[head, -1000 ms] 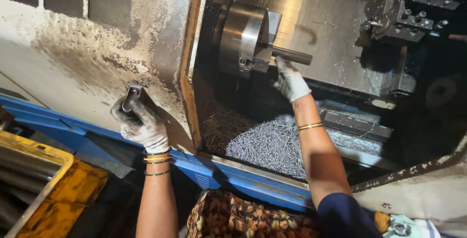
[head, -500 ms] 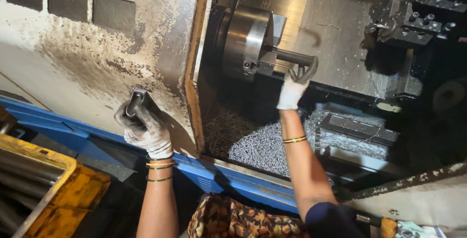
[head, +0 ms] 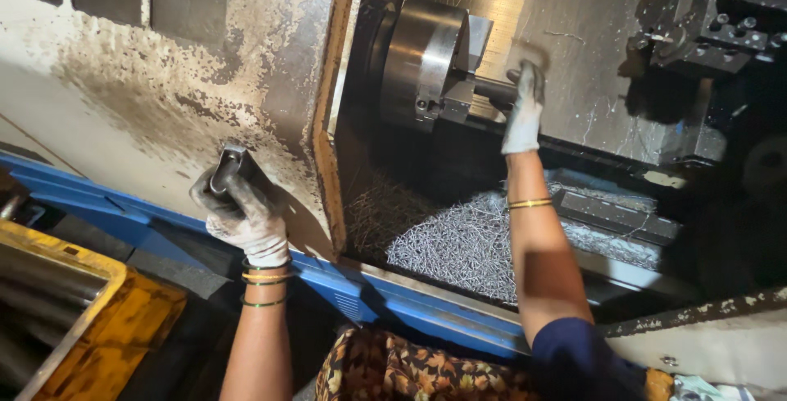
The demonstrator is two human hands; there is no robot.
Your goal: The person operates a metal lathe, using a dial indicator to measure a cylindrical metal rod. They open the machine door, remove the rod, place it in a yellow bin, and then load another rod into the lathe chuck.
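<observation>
Head view looks down into a lathe, and the chuck (head: 426,61) serves as landmark. Right of the chuck, the gloved right hand (head: 525,106) has its grip wrapped around the dark round bar (head: 490,88) that sticks out of the chuck's jaws. Well left of the chuck and lower, outside the stained machine door (head: 164,81), the gloved left hand (head: 242,208) has its grip closed on a short grey metal cylinder (head: 228,167), held against the door. Below the chuck lies a heap of bright metal chips (head: 459,241). Far right of the chuck, the tool turret (head: 713,24) shows. At lower left, a yellow bin (head: 106,319) holds long dark bars.
</observation>
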